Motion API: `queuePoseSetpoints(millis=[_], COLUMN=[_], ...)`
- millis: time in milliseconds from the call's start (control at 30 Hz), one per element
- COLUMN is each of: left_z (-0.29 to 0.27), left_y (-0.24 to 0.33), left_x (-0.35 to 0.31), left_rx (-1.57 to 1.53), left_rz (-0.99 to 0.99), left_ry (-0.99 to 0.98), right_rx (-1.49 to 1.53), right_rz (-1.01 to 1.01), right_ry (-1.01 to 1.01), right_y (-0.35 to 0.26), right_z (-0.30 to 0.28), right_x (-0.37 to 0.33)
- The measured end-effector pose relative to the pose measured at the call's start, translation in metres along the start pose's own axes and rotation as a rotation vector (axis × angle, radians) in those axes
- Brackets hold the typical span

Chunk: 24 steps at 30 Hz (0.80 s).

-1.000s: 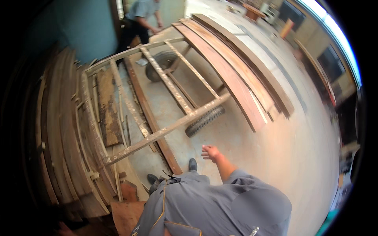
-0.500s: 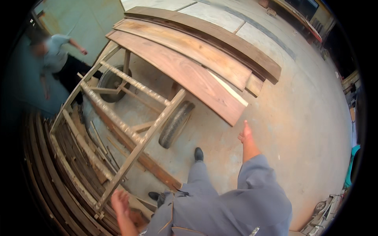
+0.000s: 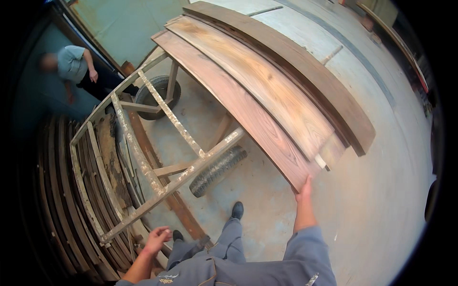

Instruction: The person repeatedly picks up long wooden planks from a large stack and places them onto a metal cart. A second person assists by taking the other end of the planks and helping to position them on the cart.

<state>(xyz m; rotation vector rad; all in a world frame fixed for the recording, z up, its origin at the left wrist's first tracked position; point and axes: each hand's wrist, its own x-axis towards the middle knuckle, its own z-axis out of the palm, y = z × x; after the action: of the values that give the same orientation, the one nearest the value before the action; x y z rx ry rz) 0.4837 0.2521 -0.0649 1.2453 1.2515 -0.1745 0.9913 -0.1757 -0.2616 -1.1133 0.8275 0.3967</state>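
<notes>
My right hand [image 3: 303,188] is at the near end of a reddish-brown wooden board [image 3: 238,108], its fingers closed on the corner. That board lies on a metal-framed cart [image 3: 188,169] and juts out past its side. A wider, yellowish board [image 3: 267,76] lies beside it, its edge overlapping the reddish one. Farther off lies a thick dark plank [image 3: 305,64]. My left hand [image 3: 157,240] hangs in the air by the cart's near corner, loosely curled and open, holding nothing.
Under the cart frame are two black tyres [image 3: 217,171]. Long dark planks [image 3: 57,200] are stacked at the left. A person [image 3: 74,66] in a light shirt stands beyond the cart at the far left. Concrete floor [image 3: 367,214] extends to the right.
My right hand has come up to the reddish board and taken hold of its end. My left hand has moved slightly right. The view has shifted; the person's arm has lowered.
</notes>
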Motion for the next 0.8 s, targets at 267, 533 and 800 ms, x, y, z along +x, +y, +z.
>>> queuePoseSetpoints(millis=[267,533,800], left_z=[-0.103,-0.372,-0.790], left_y=[-0.099,-0.202,-0.384], left_x=[-0.009,-0.140,-0.417], left_rx=[-0.135,-0.600,-1.094], left_rz=[-0.100,0.221,0.447], left_ry=[0.213,1.045,1.872], right_rx=[0.003,-0.461,-1.127], right_rz=[-0.101,-0.006,0.255], right_ry=[-0.150,-0.236,-0.630], right_y=[0.039,0.158,0.379], right_z=[-0.032,-0.030,0.027], right_x=[-0.014,-0.167,-0.310])
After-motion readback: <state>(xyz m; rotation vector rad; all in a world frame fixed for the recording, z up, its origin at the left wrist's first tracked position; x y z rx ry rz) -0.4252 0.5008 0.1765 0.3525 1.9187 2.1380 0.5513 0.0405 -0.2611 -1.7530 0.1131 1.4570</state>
